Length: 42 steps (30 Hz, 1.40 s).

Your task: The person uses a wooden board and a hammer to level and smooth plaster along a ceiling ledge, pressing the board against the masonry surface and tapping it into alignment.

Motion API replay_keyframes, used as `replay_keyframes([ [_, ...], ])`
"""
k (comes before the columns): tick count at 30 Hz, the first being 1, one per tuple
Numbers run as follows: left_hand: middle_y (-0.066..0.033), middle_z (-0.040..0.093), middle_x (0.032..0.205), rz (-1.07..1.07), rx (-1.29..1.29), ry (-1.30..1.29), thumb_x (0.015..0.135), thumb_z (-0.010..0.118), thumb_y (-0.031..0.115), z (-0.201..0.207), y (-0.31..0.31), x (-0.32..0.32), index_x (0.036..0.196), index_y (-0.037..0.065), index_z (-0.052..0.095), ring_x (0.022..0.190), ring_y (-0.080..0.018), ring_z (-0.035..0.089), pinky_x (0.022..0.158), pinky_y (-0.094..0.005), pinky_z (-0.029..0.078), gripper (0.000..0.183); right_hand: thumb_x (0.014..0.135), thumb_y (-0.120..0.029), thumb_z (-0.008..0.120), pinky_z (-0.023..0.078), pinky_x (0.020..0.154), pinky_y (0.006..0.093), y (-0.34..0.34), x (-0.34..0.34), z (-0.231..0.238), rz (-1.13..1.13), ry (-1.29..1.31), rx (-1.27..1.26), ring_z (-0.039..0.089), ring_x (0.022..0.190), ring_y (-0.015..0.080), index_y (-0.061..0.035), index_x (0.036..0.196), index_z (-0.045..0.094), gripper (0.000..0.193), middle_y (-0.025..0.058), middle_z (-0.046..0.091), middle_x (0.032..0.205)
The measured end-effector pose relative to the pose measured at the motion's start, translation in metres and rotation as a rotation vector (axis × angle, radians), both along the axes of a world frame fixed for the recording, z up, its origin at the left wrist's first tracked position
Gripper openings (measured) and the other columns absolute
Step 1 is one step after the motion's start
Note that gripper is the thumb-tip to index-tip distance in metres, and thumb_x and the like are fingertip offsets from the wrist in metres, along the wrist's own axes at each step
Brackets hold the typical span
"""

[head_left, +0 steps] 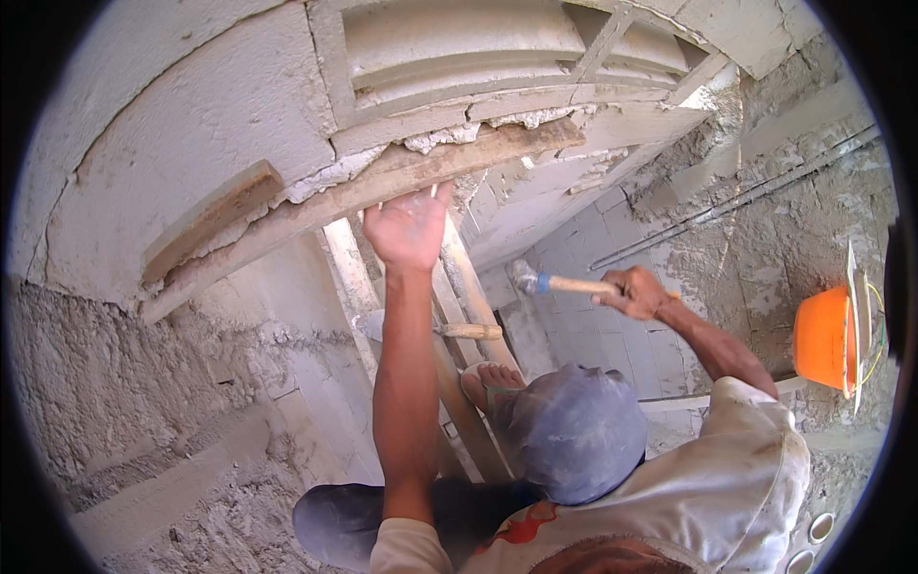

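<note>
My left hand (411,230) is raised, palm toward me, against the lower edge of a long wooden board (344,199). Its fingers reach behind the board, partly hidden, and appear to hold it. The board slants along the pale wall, with crumbly white mortar along its upper edge. A hammer (574,284) with a wooden handle and a blue band below its head is in my closed right hand (636,292), clear of the board. Beside my left forearm, a trowel (469,331) with a wooden handle rests on the planks, its blade partly behind the arm.
A short wood piece (215,220) lies at the board's left end. Above is a vent frame (459,105) with slats. Long planks (449,306) run under my sandalled foot (492,376). An orange bucket (822,335) stands at right, near rough, mortar-covered walls.
</note>
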<state>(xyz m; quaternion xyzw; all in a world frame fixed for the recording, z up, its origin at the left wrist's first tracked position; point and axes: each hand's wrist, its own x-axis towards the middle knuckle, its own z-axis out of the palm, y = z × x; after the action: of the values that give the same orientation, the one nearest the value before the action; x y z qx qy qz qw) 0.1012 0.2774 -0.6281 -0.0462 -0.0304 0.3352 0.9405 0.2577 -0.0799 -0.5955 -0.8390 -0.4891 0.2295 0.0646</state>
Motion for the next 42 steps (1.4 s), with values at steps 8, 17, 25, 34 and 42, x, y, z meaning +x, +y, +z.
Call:
replay_keyframes([
  [8, -0.0126, 0.044, 0.147, -0.276, 0.059, -0.07, 0.096, 0.048, 0.051, 0.008, -0.026, 0.112, 0.142, 0.009, 0.046, 0.138, -0.0342, 0.035, 0.119, -0.0542, 0.021, 0.063, 0.091, -0.041, 0.071, 0.044, 0.053, 0.0353, -0.019, -0.103, -0.052, -0.386, 0.545, 0.027, 0.054, 0.056, 0.0141, -0.0015, 0.09, 0.071, 0.039, 0.0059, 0.059, 0.061],
  [17, -0.0108, 0.04, 0.153, -0.094, 1.08, 0.636, 0.101, 0.038, 0.047, -0.031, -0.036, 0.167, 0.146, 0.009, 0.042, 0.141, -0.0303, 0.035, 0.119, -0.0482, 0.023, 0.06, 0.093, -0.041, 0.066, 0.043, 0.057, 0.032, -0.035, -0.12, -0.084, -0.688, 0.773, 0.173, 0.051, 0.063, 0.0109, 0.0004, 0.084, 0.068, 0.042, 0.0037, 0.058, 0.066],
  [25, -0.0108, 0.039, 0.154, -0.394, -0.176, 0.139, 0.101, 0.033, 0.046, -0.015, -0.026, 0.156, 0.148, 0.009, 0.039, 0.142, -0.029, 0.034, 0.119, -0.0457, 0.024, 0.06, 0.093, -0.042, 0.067, 0.038, 0.05, 0.0266, -0.013, -0.114, -0.089, -0.966, 0.983, 0.287, 0.047, 0.057, 0.0059, -0.0053, 0.084, 0.062, 0.038, -0.0033, 0.052, 0.065],
  [34, -0.0113, 0.043, 0.151, -0.276, 0.095, 0.387, 0.098, 0.04, 0.049, 0.02, -0.031, 0.143, 0.144, 0.007, 0.045, 0.137, -0.0321, 0.04, 0.116, -0.0524, 0.029, 0.062, 0.098, -0.038, 0.063, 0.03, 0.041, 0.0243, 0.005, -0.116, -0.103, -0.956, 1.088, 0.426, 0.038, 0.046, 0.005, -0.0045, 0.088, 0.059, 0.035, -0.0046, 0.044, 0.058],
  [42, -0.0134, 0.05, 0.144, -0.286, -0.112, 0.328, 0.097, 0.042, 0.051, 0.016, -0.031, 0.149, 0.139, 0.008, 0.051, 0.133, -0.0335, 0.044, 0.115, -0.057, 0.029, 0.061, 0.098, -0.038, 0.062, 0.028, 0.04, 0.0247, 0.006, -0.117, -0.101, -0.958, 1.131, 0.447, 0.036, 0.044, 0.0051, -0.0033, 0.089, 0.06, 0.036, -0.0047, 0.042, 0.057],
])
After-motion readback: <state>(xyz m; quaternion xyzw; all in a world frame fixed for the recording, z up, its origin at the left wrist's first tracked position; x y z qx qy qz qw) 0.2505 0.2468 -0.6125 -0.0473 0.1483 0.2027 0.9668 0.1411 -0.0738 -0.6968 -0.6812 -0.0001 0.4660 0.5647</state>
